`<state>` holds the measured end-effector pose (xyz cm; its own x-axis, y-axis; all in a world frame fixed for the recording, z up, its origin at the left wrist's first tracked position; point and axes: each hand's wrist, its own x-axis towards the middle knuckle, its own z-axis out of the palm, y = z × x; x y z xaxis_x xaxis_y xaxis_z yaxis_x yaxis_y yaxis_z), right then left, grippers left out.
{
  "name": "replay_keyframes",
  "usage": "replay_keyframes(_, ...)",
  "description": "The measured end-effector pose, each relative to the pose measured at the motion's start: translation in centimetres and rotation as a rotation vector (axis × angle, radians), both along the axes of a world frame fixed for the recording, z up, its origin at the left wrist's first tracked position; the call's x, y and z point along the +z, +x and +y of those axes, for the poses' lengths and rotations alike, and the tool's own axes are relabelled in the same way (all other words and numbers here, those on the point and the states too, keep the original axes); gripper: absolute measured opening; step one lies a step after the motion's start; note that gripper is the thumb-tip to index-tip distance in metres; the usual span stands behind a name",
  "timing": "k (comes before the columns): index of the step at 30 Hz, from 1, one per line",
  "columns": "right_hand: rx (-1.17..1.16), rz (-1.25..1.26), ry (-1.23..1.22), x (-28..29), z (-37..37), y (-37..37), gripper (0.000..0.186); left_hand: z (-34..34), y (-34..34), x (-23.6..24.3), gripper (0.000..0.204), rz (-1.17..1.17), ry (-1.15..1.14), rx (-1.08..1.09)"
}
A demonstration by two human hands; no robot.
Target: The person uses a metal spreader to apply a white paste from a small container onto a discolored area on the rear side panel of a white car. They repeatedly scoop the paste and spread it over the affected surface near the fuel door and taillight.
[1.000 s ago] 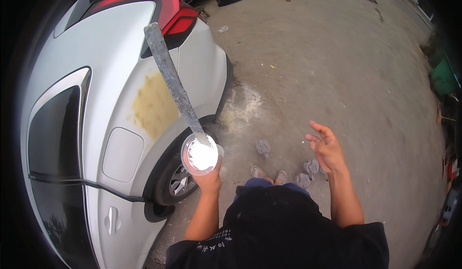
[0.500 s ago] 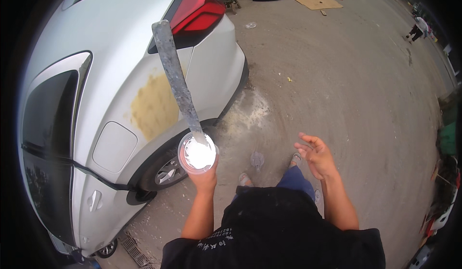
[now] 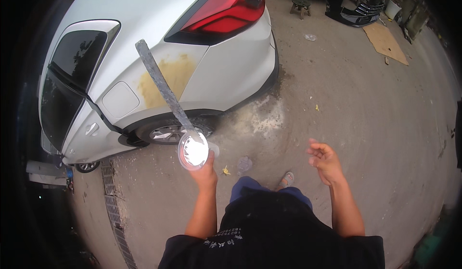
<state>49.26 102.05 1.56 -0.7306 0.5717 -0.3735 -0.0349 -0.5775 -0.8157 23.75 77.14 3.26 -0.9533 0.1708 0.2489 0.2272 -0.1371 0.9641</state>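
The left hand holds a clear plastic cup, its grip wrapped around the wall, the thumb at the cup's right edge. Inside is a bright white material, so washed out by glare that its texture cannot be told. A long, flat grey stick has its lower end in the cup near the far edge and leans out beyond the rim toward the left; its surface looks rough and blotched. The right hand hangs over the ground, well apart from the cup — fingers loosely curled, grip narrow.

Beyond the cup stands a white car. Partly behind the stick, a yellowish-beige patch lies on the rear side panel, between the fuel flap and the lower edge of the red tail light. The rear wheel shows just behind the cup.

Near the car's lower rear edge, pale dust marks the ground. Toward the ground's far edge lie a brown cardboard sheet and a black car bumper, with a small stool to their left. A drain grate runs along the left side of the ground.
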Motion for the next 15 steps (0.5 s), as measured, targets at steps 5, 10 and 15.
replay_keyframes(5,0.179,0.048,-0.022,0.6,1.6,-3.8,0.033,-0.1,0.5,0.1,0.075,0.036,-0.079,0.169)
replay_keyframes(10,0.391,0.000,0.045,2.3,2.6,-7.3,0.026,0.9,3.0,-0.1,0.077,0.043,-0.297,0.143)
replay_keyframes(15,0.482,0.034,0.301,5.6,6.1,-11.7,0.036,3.5,2.5,-1.9,0.079,0.061,-0.267,-0.071)
